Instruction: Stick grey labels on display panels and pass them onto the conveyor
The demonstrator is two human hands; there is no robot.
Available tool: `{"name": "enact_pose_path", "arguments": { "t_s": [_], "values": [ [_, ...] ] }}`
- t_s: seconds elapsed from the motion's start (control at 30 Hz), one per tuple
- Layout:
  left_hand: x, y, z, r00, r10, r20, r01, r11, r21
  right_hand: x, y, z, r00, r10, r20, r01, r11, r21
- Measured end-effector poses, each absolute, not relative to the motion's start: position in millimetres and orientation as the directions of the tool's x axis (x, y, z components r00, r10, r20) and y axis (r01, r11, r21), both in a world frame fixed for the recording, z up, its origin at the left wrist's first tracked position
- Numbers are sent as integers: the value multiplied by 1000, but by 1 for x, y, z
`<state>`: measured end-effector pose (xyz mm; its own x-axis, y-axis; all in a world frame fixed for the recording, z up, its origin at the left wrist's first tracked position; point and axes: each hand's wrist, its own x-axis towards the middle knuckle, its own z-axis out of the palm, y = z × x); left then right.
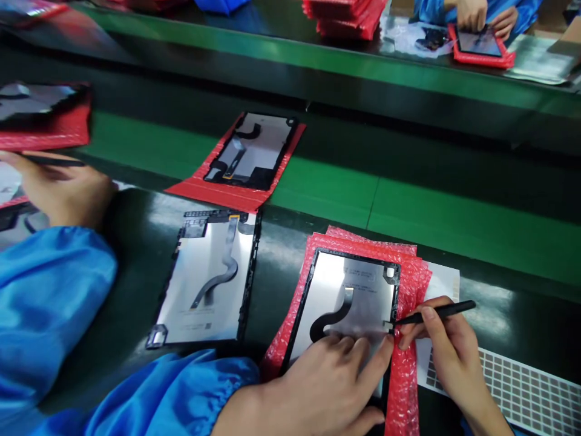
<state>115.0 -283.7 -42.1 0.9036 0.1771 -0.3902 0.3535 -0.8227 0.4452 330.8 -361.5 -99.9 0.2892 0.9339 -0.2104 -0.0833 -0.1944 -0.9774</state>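
Note:
A silver-backed screen panel (290, 321) with a black frame and a curved black ribbon cable lies on red bubble-wrap bags (406, 363). My left hand (318, 381) rests over its lower part, fingers spread, with the index fingertip near the right edge. My right hand (447, 345) pinches black tweezers (454, 309), whose tip touches a small light piece at the panel's right edge. Beneath my right wrist lies a white sheet with a grid of small grey stickers (531, 387).
A second panel (218, 303) lies left of the bags. Another panel (267, 148) sits on a red bag on the green belt (408, 212). At left, a person's hand (77, 188) holds a black tool. Across the belt, another person's hands (474, 15) work on a panel.

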Motion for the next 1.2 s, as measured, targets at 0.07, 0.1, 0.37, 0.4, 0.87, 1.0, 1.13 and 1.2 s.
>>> {"name": "enact_pose_path", "arguments": {
  "t_s": [0.07,0.1,0.37,0.4,0.87,1.0,1.13,1.2],
  "values": [
    [115,-284,-42,891,177,-419,367,-824,432,330,-361,-98,284,934,-216,-72,-204,-976],
    [115,-285,-42,887,176,-426,368,-826,426,330,-361,-98,284,933,-220,-69,-209,-976],
    [114,-288,-54,904,180,-389,349,-836,423,331,-358,-95,294,931,-218,-66,-207,-976],
    [114,-288,-54,904,180,-388,347,-838,421,331,-358,-95,290,933,-214,-60,-206,-977],
    [118,-287,-52,887,154,-436,349,-841,413,328,-358,-94,314,925,-217,-73,-204,-976],
    [117,-287,-54,891,156,-426,346,-840,417,328,-358,-93,310,924,-224,-78,-210,-975],
    [117,-289,-56,899,169,-405,348,-836,424,329,-359,-94,301,927,-222,-52,-216,-975],
    [118,-288,-54,892,164,-420,351,-837,419,330,-360,-95,296,929,-221,-47,-217,-975]
  ]
}}
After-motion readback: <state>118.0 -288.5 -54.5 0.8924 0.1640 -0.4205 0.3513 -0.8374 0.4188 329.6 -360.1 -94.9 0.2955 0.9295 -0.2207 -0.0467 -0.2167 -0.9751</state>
